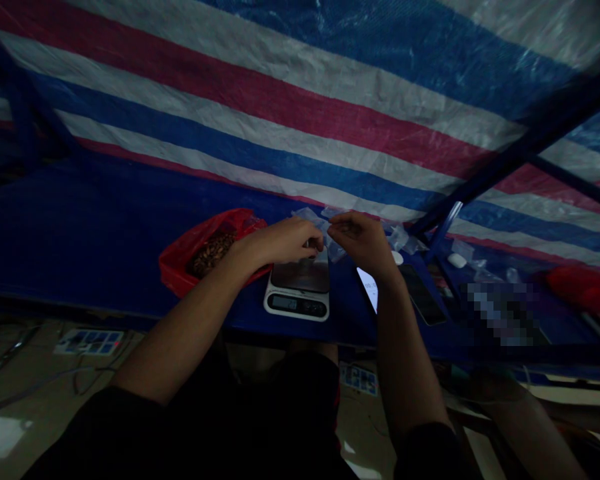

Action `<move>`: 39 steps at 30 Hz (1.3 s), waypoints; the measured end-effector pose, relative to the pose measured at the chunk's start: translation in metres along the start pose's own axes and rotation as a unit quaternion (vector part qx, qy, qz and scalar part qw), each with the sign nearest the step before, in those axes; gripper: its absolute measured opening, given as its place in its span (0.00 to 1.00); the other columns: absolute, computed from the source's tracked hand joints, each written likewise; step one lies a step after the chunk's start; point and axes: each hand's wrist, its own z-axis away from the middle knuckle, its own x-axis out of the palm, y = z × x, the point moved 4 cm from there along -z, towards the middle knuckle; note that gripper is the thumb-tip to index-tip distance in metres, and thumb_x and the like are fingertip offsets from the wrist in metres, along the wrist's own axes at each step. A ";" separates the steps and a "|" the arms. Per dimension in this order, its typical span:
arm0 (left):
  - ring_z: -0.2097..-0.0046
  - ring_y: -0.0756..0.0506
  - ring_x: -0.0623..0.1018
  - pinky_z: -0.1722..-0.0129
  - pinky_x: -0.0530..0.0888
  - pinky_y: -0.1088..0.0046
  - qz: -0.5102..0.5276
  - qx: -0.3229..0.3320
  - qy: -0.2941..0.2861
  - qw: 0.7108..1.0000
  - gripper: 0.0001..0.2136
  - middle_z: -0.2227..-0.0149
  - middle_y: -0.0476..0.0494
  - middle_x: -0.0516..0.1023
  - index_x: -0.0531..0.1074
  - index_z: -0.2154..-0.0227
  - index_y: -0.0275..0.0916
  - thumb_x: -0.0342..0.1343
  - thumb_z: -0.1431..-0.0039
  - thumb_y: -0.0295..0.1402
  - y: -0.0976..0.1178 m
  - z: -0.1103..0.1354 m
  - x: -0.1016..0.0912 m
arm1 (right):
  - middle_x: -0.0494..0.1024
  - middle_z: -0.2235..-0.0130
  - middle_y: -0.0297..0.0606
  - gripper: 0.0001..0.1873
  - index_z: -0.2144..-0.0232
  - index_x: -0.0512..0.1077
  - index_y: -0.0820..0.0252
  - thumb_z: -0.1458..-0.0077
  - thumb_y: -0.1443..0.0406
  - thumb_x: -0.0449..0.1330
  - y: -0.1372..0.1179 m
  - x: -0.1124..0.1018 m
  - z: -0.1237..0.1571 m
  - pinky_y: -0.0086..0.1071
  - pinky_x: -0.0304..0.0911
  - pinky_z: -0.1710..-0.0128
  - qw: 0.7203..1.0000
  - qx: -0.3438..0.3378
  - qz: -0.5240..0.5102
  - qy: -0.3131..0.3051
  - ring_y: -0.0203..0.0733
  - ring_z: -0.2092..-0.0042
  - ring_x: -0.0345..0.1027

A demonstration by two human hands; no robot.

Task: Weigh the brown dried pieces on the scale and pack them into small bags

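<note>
Striped tarpaulin [260, 100], a blue frame [510, 157] and a digital scale [299, 289] suggest a makeshift stall or workshop.

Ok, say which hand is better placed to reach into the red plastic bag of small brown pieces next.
Probably the left hand: it is nearer the red bag, its forearm crossing beside it. The right hand is farther off, past the white digital scale.

On the blue table [80, 227], I see one white scale [297, 305] under the left hand [299, 239]. An open red bag [171, 270] lies left of this hand. Clear plastic bags [337, 251] lie around the right hand [364, 240]; nearer to the person are a lit phone [369, 285] and a dark phone [427, 301].
</note>
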 end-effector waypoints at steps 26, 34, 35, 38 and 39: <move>0.66 0.42 0.82 0.63 0.71 0.67 -0.104 -0.254 -0.037 0.961 0.08 0.60 0.45 0.87 0.84 0.61 0.46 0.61 0.40 0.35 -0.078 0.135 -0.016 | 0.86 0.69 0.41 0.16 0.70 0.83 0.55 0.45 0.76 0.58 0.011 -0.027 0.090 0.33 0.65 0.69 0.889 0.100 0.387 -0.224 0.44 0.69 0.79; 0.63 0.41 0.83 0.60 0.72 0.66 -0.096 -0.256 -0.034 0.961 0.11 0.59 0.42 0.88 0.85 0.59 0.43 0.59 0.41 0.30 -0.075 0.126 -0.015 | 0.86 0.61 0.37 0.06 0.60 0.82 0.56 0.39 0.66 0.65 -0.026 0.008 0.031 0.34 0.68 0.63 0.983 -0.014 0.150 -0.103 0.41 0.63 0.77; 0.61 0.41 0.84 0.59 0.72 0.67 -0.093 -0.256 -0.040 0.961 0.11 0.59 0.43 0.88 0.85 0.59 0.44 0.59 0.40 0.31 -0.076 0.125 -0.015 | 0.86 0.62 0.37 0.05 0.61 0.81 0.56 0.39 0.65 0.65 -0.025 0.014 0.025 0.34 0.68 0.63 0.985 -0.022 0.136 -0.099 0.40 0.64 0.76; 0.61 0.42 0.85 0.59 0.73 0.68 -0.091 -0.261 -0.052 0.960 0.11 0.59 0.44 0.89 0.86 0.60 0.44 0.58 0.40 0.32 -0.080 0.125 -0.015 | 0.85 0.62 0.35 0.04 0.62 0.81 0.56 0.39 0.64 0.66 -0.022 0.027 0.013 0.34 0.67 0.62 0.984 -0.038 0.118 -0.131 0.39 0.65 0.74; 0.61 0.42 0.85 0.60 0.73 0.68 -0.092 -0.262 -0.052 0.959 0.11 0.59 0.44 0.89 0.86 0.60 0.44 0.58 0.40 0.32 -0.081 0.125 -0.015 | 0.85 0.62 0.35 0.05 0.61 0.81 0.55 0.40 0.64 0.66 -0.021 0.028 0.009 0.34 0.67 0.62 0.984 -0.040 0.114 -0.131 0.39 0.65 0.73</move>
